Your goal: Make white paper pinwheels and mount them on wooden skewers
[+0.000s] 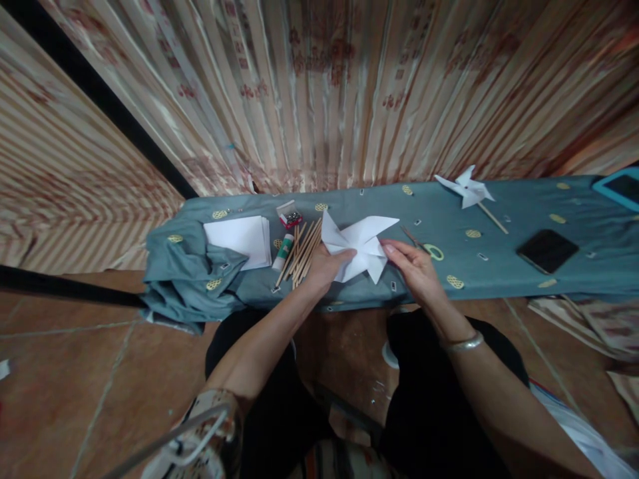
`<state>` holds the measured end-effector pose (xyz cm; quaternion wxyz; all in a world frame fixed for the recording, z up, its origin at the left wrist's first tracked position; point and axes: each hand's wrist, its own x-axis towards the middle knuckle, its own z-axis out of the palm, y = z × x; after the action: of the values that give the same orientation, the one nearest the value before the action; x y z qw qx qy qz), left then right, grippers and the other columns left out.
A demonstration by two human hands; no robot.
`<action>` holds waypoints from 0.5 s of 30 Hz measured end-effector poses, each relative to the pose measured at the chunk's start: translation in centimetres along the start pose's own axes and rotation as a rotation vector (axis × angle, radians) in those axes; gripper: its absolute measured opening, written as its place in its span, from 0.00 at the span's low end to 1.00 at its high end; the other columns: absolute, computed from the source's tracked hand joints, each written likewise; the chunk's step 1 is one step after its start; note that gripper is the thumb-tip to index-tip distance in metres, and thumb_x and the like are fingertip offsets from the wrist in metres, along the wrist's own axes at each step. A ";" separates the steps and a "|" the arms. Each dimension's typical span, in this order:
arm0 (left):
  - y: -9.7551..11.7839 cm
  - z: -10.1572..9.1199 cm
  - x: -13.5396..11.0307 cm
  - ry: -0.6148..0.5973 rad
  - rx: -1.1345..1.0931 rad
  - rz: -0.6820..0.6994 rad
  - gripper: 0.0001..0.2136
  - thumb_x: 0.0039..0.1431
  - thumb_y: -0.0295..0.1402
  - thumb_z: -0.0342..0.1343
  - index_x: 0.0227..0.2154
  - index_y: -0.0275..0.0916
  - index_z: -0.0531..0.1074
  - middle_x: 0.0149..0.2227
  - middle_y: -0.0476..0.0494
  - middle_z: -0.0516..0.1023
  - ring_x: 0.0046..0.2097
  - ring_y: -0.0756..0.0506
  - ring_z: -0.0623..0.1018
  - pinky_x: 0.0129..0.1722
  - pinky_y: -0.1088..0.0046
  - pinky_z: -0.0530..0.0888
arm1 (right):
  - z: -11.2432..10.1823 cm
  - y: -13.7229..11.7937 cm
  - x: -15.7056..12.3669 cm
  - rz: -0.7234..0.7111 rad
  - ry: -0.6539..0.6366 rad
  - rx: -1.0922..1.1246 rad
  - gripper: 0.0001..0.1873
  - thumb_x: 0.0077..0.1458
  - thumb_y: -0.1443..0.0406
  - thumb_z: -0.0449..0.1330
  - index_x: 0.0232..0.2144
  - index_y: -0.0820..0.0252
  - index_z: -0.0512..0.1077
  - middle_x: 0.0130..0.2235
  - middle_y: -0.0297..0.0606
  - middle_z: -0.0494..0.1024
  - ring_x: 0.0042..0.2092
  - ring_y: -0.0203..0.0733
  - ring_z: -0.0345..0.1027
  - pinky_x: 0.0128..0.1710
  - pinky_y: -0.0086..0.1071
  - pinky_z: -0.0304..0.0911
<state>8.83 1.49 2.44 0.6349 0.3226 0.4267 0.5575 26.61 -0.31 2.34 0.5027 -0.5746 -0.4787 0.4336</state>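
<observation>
A white paper pinwheel (363, 234) with folded blades is held up over the cloth-covered bench. My left hand (325, 267) grips it from the left, thumb pressed near its centre. On the other side, my right hand (413, 267) has thumb and fingertips closed at the pinwheel's right edge. Thin wooden sticks (302, 251) lie in a pile just left of my left hand. Beside them rests a green-and-white glue stick (283, 252). Scissors (433, 252) with yellow-green handles lie beyond my right hand, their blades partly visible.
A stack of white paper (237, 234) lies at the left, partly under bunched cloth (200, 266). Behind the sticks is a small open box of metal pieces (289, 215). To the right are a pinwheel on a stick (468, 189), a black phone (548, 251) and a blue-framed device (619, 187).
</observation>
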 end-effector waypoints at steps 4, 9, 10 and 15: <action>0.0 -0.3 0.1 -0.024 0.033 0.041 0.15 0.33 0.28 0.70 0.29 0.35 0.77 0.31 0.46 0.82 0.35 0.45 0.79 0.39 0.70 0.74 | 0.4 -1.5 -0.2 0.113 -0.112 0.078 0.23 0.36 0.47 0.73 0.30 0.57 0.80 0.32 0.37 0.83 0.33 0.41 0.74 0.38 0.35 0.70; -0.1 -0.4 0.1 -0.059 0.049 0.044 0.16 0.34 0.28 0.69 0.31 0.35 0.78 0.32 0.46 0.82 0.35 0.45 0.79 0.39 0.70 0.74 | 0.7 -3.3 0.1 0.244 -0.253 0.094 0.21 0.31 0.51 0.75 0.25 0.59 0.79 0.24 0.32 0.79 0.24 0.34 0.67 0.25 0.28 0.62; -0.1 -0.3 0.1 -0.060 0.045 0.050 0.16 0.34 0.28 0.69 0.31 0.35 0.78 0.32 0.46 0.82 0.35 0.45 0.79 0.39 0.70 0.74 | 0.8 -3.3 0.2 0.245 -0.262 0.092 0.21 0.31 0.52 0.75 0.25 0.60 0.79 0.24 0.32 0.79 0.24 0.34 0.67 0.26 0.28 0.62; -0.8 0.1 0.2 -0.093 0.053 0.055 0.16 0.34 0.29 0.70 0.31 0.34 0.78 0.32 0.46 0.82 0.34 0.46 0.78 0.38 0.71 0.75 | 1.2 -2.6 0.6 0.179 -0.232 0.065 0.22 0.31 0.51 0.75 0.24 0.60 0.78 0.23 0.32 0.78 0.23 0.35 0.66 0.25 0.30 0.61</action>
<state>9.24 1.59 1.69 0.6295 0.3766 0.4024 0.5477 25.21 0.60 4.81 0.4216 -0.5444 -0.4660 0.5556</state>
